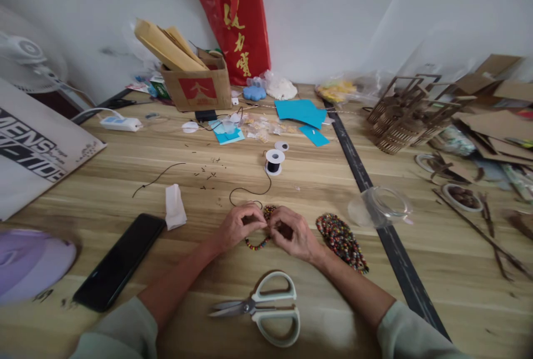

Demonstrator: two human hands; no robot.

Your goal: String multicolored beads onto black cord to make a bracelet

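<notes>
In the middle of the table my left hand (240, 226) and my right hand (293, 234) meet almost fingertip to fingertip. Both are closed in a pinch on a string of small multicoloured beads (258, 246), which loops below and behind the fingers. The exact spot they grip is hidden. Black cord (249, 188) curves from behind my left hand to a white spool (273, 162). A pile of similar bead strings (342, 241) lies right of my right hand. Scissors (266, 308) with pale handles rest nearest me, blades pointing left.
A black phone (120, 262) and a folded white paper (175, 207) lie left of my hands. To the right stand a clear plastic container (381, 206) and woven baskets (402, 120). Blue cards (300, 112), a cardboard box (196, 88) and a red bag (245, 26) are farther back.
</notes>
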